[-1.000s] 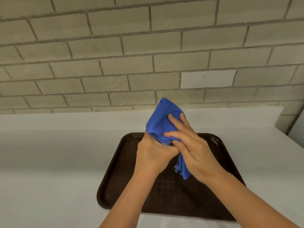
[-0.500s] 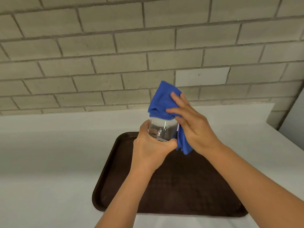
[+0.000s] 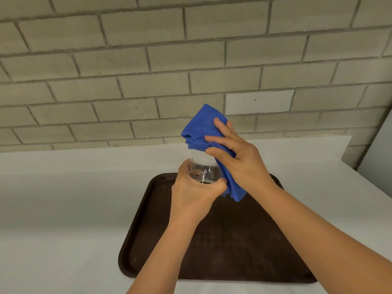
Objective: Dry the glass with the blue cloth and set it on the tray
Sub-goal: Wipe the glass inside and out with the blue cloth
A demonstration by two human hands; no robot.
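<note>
My left hand (image 3: 194, 197) grips the base of a clear glass (image 3: 202, 167), held up in the air above the far edge of the dark brown tray (image 3: 140, 240). The blue cloth (image 3: 201, 129) is bunched over the glass's upper part and right side, and my right hand (image 3: 239, 158) presses it against the glass. The rim of the glass is hidden under the cloth. A tail of cloth hangs down below my right palm. Nothing stands on the tray.
The tray lies on a white counter (image 3: 63, 209) that runs to a grey brick wall (image 3: 148, 71). The counter ends at the right near a pale vertical panel (image 3: 377, 162).
The cloth has slid from covering most of the glass up to its top, baring the lower glass. Both hands have risen slightly with the glass.
</note>
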